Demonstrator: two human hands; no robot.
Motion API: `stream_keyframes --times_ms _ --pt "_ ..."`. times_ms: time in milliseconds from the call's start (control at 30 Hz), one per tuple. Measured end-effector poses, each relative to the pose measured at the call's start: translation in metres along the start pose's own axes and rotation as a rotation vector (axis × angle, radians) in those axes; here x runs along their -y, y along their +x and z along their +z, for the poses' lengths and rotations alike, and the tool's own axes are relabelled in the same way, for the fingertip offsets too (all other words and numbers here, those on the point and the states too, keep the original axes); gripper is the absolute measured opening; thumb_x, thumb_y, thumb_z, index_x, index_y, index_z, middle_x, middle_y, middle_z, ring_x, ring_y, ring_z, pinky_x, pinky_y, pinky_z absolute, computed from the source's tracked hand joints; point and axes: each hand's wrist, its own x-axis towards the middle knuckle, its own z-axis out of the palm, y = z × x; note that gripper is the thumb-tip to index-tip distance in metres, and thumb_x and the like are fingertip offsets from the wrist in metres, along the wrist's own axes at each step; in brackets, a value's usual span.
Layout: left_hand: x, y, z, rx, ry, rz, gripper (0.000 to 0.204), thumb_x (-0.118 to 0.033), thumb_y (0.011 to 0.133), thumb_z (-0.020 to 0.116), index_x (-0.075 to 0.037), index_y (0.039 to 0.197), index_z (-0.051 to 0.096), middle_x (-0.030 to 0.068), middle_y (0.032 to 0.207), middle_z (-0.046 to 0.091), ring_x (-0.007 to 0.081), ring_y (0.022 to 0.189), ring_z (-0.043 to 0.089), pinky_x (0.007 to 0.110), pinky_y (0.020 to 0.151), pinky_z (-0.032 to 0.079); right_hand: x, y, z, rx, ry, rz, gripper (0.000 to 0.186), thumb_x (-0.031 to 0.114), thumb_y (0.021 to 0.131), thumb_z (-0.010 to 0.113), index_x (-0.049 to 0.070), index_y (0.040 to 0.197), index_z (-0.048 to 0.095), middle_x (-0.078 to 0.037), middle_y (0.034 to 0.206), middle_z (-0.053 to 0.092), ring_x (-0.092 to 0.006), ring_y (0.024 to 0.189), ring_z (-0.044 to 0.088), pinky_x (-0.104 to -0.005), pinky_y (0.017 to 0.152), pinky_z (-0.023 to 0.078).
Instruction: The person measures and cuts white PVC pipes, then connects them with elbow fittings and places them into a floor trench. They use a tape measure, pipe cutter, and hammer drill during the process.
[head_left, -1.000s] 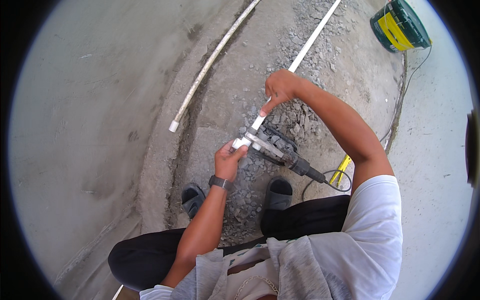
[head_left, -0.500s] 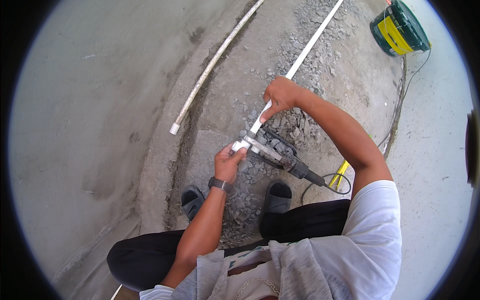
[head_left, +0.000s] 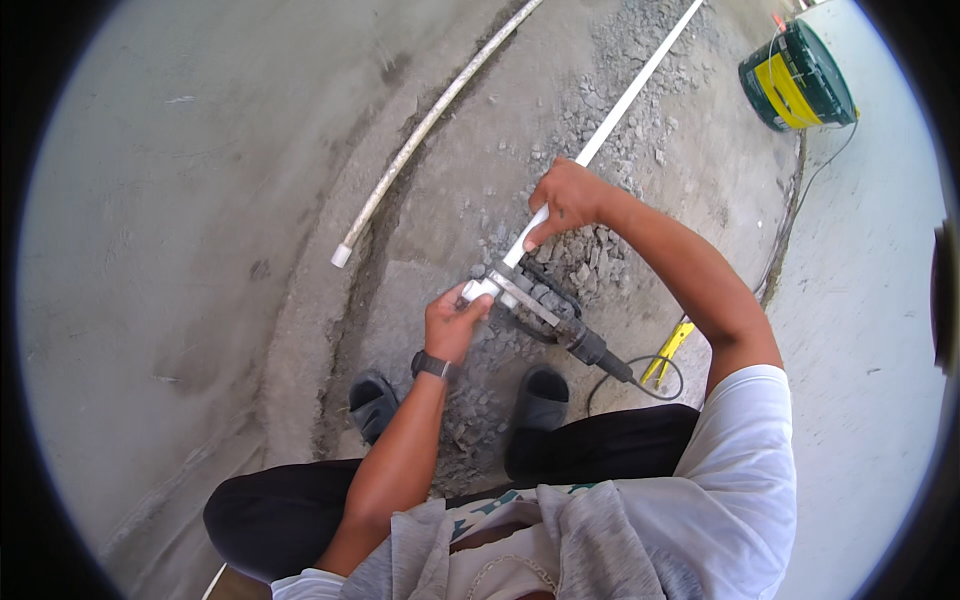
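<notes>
I squat on a concrete floor over a strip of broken rubble. My right hand [head_left: 565,200] grips a long white plastic pipe [head_left: 640,85] that runs up to the top right. My left hand [head_left: 452,322] is closed on the pipe's near end, where a white fitting [head_left: 478,291] sits. Just under the pipe end lies a dark power tool [head_left: 545,305] with a black cord.
A second, dirtier white pipe [head_left: 430,125] lies in a shallow groove to the left. A green and yellow bucket [head_left: 797,78] stands at the top right. A yellow-handled tool [head_left: 666,354] lies by my right knee. My sandalled feet [head_left: 372,403] rest among loose stones.
Both hands have shifted slightly along the pipe's near end; the pipe and the power tool stay where they were.
</notes>
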Motion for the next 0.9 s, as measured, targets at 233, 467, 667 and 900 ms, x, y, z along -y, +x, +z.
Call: stream_keyframes --times_ms 233,467,667,900 --pt "-0.002 0.009 -0.004 -0.002 0.046 0.024 0.033 -0.009 0.084 0.076 0.005 0.112 0.065 0.0015 0.087 0.067 0.0065 0.071 0.057 0.022 0.065 0.047 -0.002 0.015 -0.009 0.133 0.022 0.065 0.070 0.076 0.067 0.066 0.007 0.056 0.061 -0.014 0.052 0.054 -0.0377 0.058 0.057 -0.0442 0.055 0.044" --pt "-0.003 0.020 -0.005 -0.029 -0.015 0.007 0.038 -0.009 0.083 0.078 0.005 0.115 0.064 0.0027 0.092 0.066 0.0080 0.075 0.058 0.022 0.068 0.047 -0.008 0.034 -0.015 0.255 -0.016 0.072 0.076 0.080 0.072 0.057 0.006 0.056 0.062 -0.014 0.053 0.054 -0.0379 0.060 0.058 -0.0456 0.055 0.044" --pt "0.001 0.021 -0.008 -0.046 0.003 -0.011 0.037 -0.008 0.084 0.077 0.005 0.116 0.064 0.0033 0.093 0.067 0.0083 0.076 0.058 0.023 0.069 0.048 -0.005 0.048 -0.015 0.431 -0.030 0.130 0.083 0.085 0.074 0.049 0.004 0.061 0.067 -0.015 0.065 0.064 -0.0376 0.070 0.064 -0.0467 0.061 0.048" --pt "0.001 0.025 0.000 -0.033 0.022 0.031 0.039 -0.007 0.085 0.076 0.006 0.119 0.062 0.0038 0.094 0.067 0.0084 0.077 0.059 0.023 0.070 0.048 -0.007 0.044 -0.017 0.429 -0.023 0.164 0.082 0.082 0.074 0.052 0.002 0.059 0.063 -0.016 0.062 0.062 -0.0392 0.069 0.063 -0.0487 0.062 0.049"
